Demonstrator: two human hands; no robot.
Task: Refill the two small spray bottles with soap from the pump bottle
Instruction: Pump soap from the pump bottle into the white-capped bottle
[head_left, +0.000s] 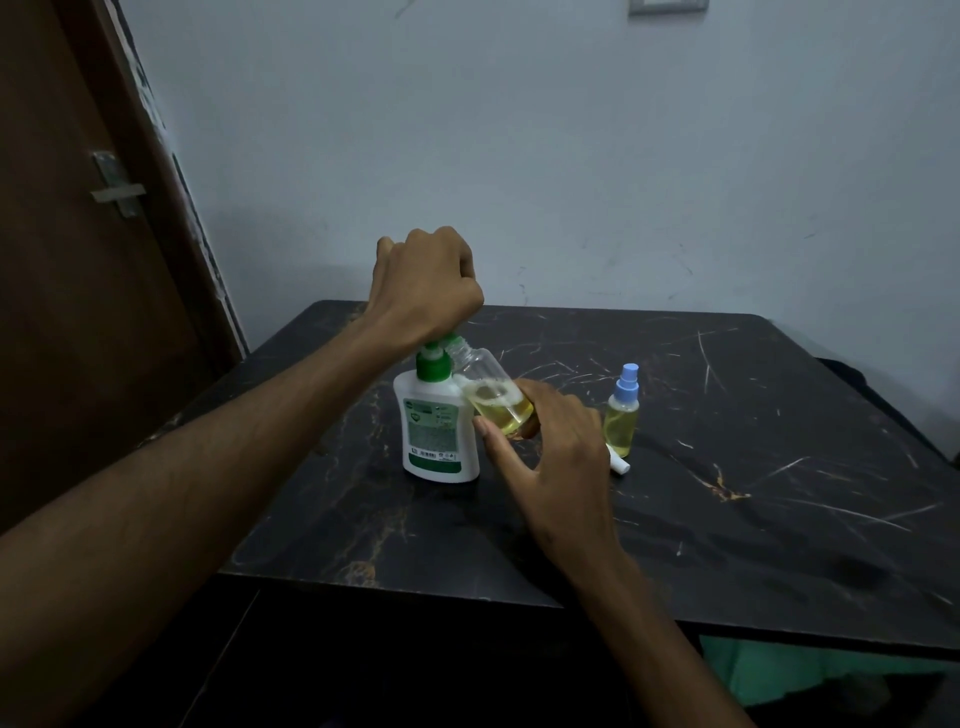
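Forearms enter from the near edge of the table (675, 545), a dark marble-patterned top with pale scratches. Left hand (423, 283) is curled into a fist over the green pump head of the pump bottle (434, 431), which stands upright toward the table's left side. Right hand (550, 457) pinches the open spray bottle (493, 397) between thumb and fingers, tilted with its neck at the pump spout; yellow soap fills roughly its lower half. Spray bottle 2 (622, 413), capped in blue and largely full, stands upright just right of that hand. 1 white spray cap (618, 460) lies on the table at its foot.

Judgement: the small bottle is light, thin-walled and probably slick if soap runs down it; hold it low on the body. The pump bottle is heavier and steadier.

Pale blue wall behind; brown door with a metal latch at left.
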